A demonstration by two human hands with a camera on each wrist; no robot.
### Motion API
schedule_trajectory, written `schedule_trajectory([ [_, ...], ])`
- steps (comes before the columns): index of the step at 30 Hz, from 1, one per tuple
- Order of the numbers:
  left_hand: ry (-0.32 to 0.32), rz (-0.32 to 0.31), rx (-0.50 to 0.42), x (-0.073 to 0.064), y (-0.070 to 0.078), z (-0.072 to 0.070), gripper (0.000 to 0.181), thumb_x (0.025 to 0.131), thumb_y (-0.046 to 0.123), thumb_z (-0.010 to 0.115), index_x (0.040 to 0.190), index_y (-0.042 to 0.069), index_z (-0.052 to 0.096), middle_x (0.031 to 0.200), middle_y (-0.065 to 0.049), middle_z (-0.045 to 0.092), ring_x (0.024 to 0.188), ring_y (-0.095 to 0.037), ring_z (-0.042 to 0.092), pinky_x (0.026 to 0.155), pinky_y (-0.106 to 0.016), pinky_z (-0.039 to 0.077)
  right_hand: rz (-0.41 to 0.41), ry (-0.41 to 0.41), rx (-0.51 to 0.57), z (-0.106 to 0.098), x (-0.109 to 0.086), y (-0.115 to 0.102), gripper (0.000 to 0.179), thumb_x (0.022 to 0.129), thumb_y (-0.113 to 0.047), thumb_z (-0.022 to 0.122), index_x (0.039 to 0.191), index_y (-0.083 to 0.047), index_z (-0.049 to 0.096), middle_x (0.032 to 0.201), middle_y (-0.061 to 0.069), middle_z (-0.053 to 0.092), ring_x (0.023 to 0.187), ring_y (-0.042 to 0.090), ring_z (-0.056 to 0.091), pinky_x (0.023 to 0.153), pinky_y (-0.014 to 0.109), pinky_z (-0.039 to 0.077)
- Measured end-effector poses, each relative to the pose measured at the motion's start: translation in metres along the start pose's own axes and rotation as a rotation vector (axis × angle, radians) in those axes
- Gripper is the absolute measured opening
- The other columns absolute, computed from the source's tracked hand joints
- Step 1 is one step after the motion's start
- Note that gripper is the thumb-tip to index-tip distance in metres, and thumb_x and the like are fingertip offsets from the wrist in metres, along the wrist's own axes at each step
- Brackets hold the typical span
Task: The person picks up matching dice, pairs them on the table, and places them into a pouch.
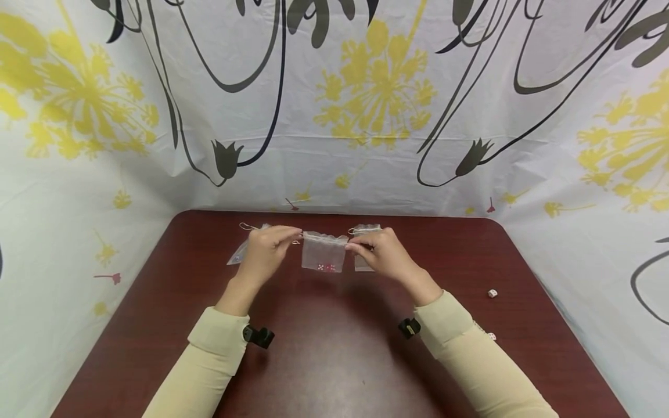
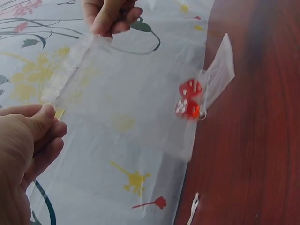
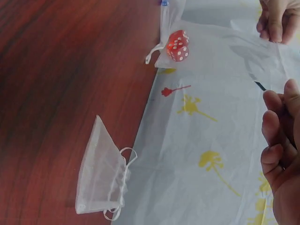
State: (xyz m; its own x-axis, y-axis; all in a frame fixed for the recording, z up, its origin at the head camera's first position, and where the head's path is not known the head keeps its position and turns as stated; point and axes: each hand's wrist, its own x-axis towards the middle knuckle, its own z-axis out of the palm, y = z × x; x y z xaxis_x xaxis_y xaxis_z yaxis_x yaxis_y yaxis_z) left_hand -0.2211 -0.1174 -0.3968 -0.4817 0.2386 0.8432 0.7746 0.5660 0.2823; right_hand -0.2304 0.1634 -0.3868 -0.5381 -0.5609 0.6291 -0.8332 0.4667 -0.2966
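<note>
A small sheer white drawstring pouch (image 1: 320, 251) hangs upright above the table between both hands. Two red see-through dice (image 2: 189, 99) with white pips lie at its bottom. Its top left corner is pinched between the thumb and fingers of my left hand (image 1: 263, 251). At the top right corner, my right hand (image 1: 385, 253) pinches the edge the same way. The pouch's top edge is stretched straight between them; the left wrist view shows it gathered along the cord. A second sheer pouch (image 3: 101, 176) lies flat on the table behind my right hand, partly hidden in the head view.
Behind my left hand lies another sheer pouch (image 1: 239, 253) with something bluish inside. Two white dice rest at the right: one die (image 1: 492, 294) in the open, another die (image 1: 492, 336) beside the right sleeve. A patterned cloth (image 1: 334, 174) hangs behind the dark red table (image 1: 324, 360).
</note>
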Motion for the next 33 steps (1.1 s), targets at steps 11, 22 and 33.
schedule_trajectory([
  [11, 0.014, -0.11, 0.045, -0.012, -0.018, -0.007, 0.008, 0.08, -0.003, 0.082, 0.087, -0.002, 0.08, 0.08, -0.012, 0.076, 0.074, -0.028, 0.074, 0.079, -0.041, 0.061, 0.066, 0.05, -0.165, 0.001, -0.008, 0.016, 0.007, 0.087, -0.01, 0.08, 0.081, -0.007, 0.078, 0.067, -0.002, 0.071, 0.055, 0.008, 0.062, 0.053, 0.033, 0.051],
  [22, -0.224, -0.295, 0.129, -0.027, -0.039, 0.001, 0.008, 0.088, 0.007, 0.078, 0.096, 0.004, 0.08, 0.089, -0.01, 0.077, 0.083, -0.027, 0.073, 0.076, -0.042, 0.059, 0.229, -0.078, -0.233, 0.034, 0.003, 0.039, 0.015, 0.095, -0.021, 0.073, 0.093, -0.009, 0.081, 0.087, 0.005, 0.077, 0.071, 0.019, 0.07, 0.064, 0.04, 0.056],
  [33, -0.506, -0.493, 0.105, -0.024, -0.055, 0.017, 0.069, 0.096, 0.023, 0.071, 0.156, 0.011, 0.038, 0.161, -0.016, 0.032, 0.148, -0.039, 0.03, 0.118, -0.058, 0.027, 0.368, -0.127, -0.123, 0.05, 0.022, 0.039, 0.057, 0.096, -0.029, 0.073, 0.143, -0.002, 0.055, 0.123, 0.017, 0.069, 0.11, 0.032, 0.068, 0.092, 0.047, 0.054],
])
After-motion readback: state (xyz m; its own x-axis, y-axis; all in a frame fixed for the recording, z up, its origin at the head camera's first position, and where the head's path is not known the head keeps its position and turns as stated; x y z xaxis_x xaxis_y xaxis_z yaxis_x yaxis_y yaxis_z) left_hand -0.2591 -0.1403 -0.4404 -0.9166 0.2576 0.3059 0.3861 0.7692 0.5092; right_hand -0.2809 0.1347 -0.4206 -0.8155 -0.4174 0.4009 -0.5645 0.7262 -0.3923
